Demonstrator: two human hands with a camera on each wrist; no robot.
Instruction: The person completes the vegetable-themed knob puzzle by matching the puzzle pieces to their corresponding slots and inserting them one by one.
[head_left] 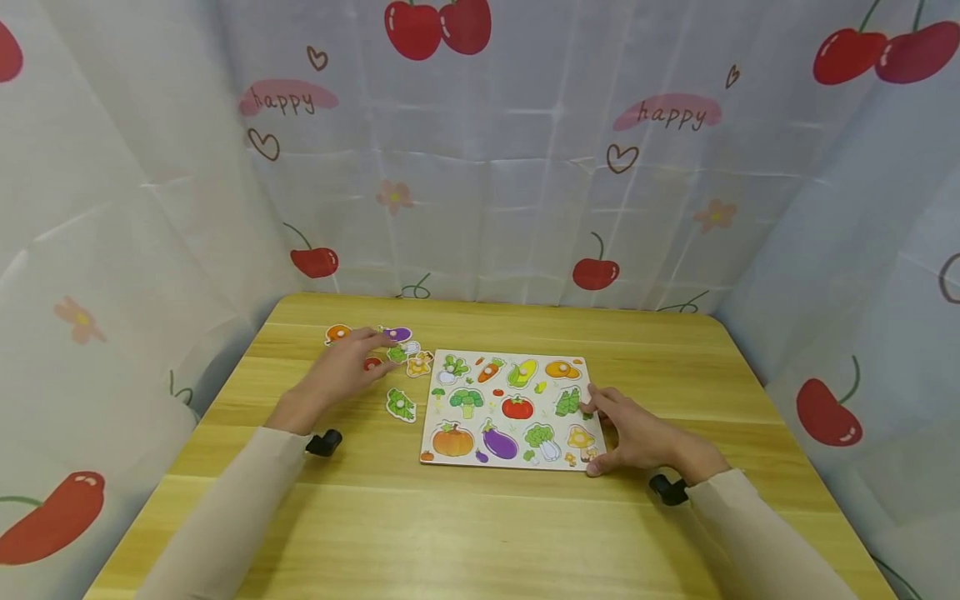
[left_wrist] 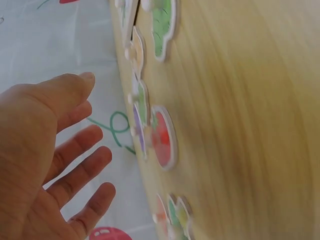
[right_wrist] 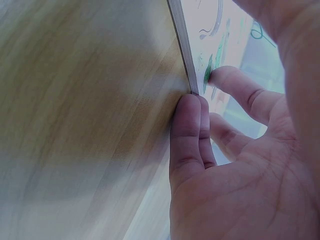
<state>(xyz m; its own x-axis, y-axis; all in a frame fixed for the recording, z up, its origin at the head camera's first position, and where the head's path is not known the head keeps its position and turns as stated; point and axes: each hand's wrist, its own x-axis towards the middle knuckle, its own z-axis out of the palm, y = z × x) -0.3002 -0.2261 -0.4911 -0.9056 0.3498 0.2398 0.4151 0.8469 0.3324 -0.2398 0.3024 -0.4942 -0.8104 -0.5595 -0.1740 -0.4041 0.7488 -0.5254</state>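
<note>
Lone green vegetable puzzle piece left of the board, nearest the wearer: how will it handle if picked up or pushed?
The green puzzle piece is probably stiff: it looks flat and board-like. Its raised knob should allow an easy pinch. Thin and lying flat on the table, it would likely slide rather than roll or tip.

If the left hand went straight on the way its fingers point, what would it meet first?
Probably the bok choy puzzle piece, just ahead of the left hand in the head view, though depth is unclear.
</note>
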